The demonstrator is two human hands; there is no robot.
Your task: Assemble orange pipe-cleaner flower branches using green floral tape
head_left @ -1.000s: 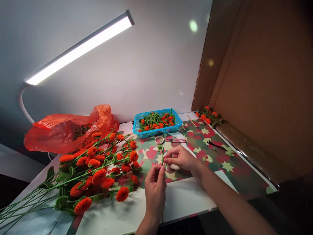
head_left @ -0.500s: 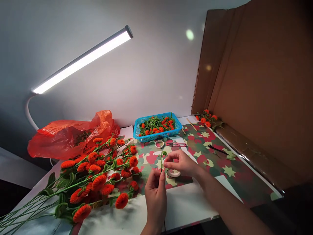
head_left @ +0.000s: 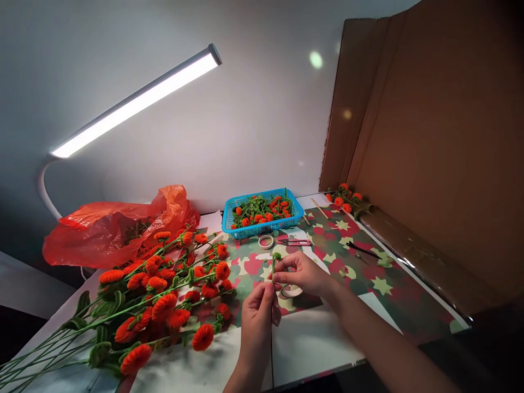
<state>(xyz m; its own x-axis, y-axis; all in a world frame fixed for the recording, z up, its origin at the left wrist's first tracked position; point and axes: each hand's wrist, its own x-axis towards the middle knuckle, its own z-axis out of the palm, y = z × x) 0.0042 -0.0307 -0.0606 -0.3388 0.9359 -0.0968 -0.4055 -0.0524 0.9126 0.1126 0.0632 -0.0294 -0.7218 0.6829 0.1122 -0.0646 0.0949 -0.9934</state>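
Note:
My left hand (head_left: 257, 322) pinches a thin green stem (head_left: 273, 266) and holds it upright over the table. My right hand (head_left: 301, 273) is closed on the same stem just above the left, fingers pressed together at it. A white tape roll (head_left: 291, 292) lies under the right hand. A pile of orange pompom flowers on long green stems (head_left: 164, 295) lies to the left of both hands.
A blue basket (head_left: 262, 226) of small orange flower pieces stands at the back. Near it lie a second tape roll (head_left: 266, 241) and small snips (head_left: 295, 242). A red plastic bag (head_left: 118, 224) sits back left, a cardboard wall (head_left: 429, 147) rises on the right, a lamp bar (head_left: 135, 101) overhead.
The view has tilted slightly. My right hand has come down closer to the left hand on the stem; the left hand has kept its pinch.

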